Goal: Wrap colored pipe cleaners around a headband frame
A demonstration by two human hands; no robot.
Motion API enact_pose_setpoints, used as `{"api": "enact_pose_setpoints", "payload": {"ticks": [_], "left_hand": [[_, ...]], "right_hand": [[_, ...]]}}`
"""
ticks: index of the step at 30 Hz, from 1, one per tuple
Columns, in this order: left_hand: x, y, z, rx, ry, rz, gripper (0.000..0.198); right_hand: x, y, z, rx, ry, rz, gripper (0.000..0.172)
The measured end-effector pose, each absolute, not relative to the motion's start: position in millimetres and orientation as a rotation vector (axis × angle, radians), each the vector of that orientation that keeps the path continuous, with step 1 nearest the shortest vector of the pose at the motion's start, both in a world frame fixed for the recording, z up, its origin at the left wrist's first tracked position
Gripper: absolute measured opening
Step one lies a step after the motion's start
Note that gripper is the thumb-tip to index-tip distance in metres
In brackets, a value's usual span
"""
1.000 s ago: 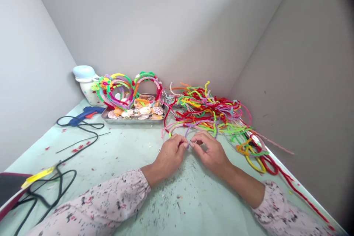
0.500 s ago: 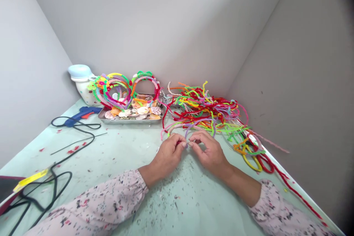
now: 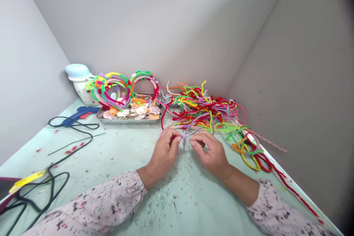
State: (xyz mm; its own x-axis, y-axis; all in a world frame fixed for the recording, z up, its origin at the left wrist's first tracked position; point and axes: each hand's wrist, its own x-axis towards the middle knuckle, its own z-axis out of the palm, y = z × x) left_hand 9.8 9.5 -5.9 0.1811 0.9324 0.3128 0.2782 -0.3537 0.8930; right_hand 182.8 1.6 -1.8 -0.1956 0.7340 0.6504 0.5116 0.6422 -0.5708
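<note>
**Left hand [image 3: 163, 153] pinches a purple pipe cleaner [image 3: 184, 139]; right hand [image 3: 212, 156] hard to read**

Take the gap between the hands as the dial's centre. The purple pipe cleaner is there, its near end showing beside the left thumb; its far part runs towards twelve o'clock and gets lost among other strands. The fingers behind each forefinger are mostly hidden. The left sleeve [image 3: 96, 206], at seven to eight o'clock, and the right sleeve [image 3: 279, 210], at four, are cut off by the frame. A dark object [image 3: 7, 186] between eight and nine is also cut off, too little showing to name. At one o'clock, a pile of pipe cleaners [image 3: 199, 105] is so tangled that single strands are hard to follow. At ten, shells [image 3: 141, 110] cover the floor of a metal tray [image 3: 129, 121].

The left thumb and forefinger press together on the purple pipe cleaner. The right thumb and forefinger curl close, tips nearly meeting; a greyish strand passes behind them, and whether they grip it cannot be told.
</note>
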Motion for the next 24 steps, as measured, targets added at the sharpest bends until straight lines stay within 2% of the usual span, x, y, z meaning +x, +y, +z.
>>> {"api": "enact_pose_setpoints", "payload": {"ticks": [11,24], "left_hand": [[12.5,4.3,-6.0,1.739,1.003,1.156,0.014],[11.6,2.1,-0.8,2.061,1.144,1.17,0.009]], "right_hand": [[182.2,7.2,-3.6,-1.065,-1.809,0.575,0.014],[182.0,6.1,-2.5,-1.071,-1.838,0.541,0.014]]}}
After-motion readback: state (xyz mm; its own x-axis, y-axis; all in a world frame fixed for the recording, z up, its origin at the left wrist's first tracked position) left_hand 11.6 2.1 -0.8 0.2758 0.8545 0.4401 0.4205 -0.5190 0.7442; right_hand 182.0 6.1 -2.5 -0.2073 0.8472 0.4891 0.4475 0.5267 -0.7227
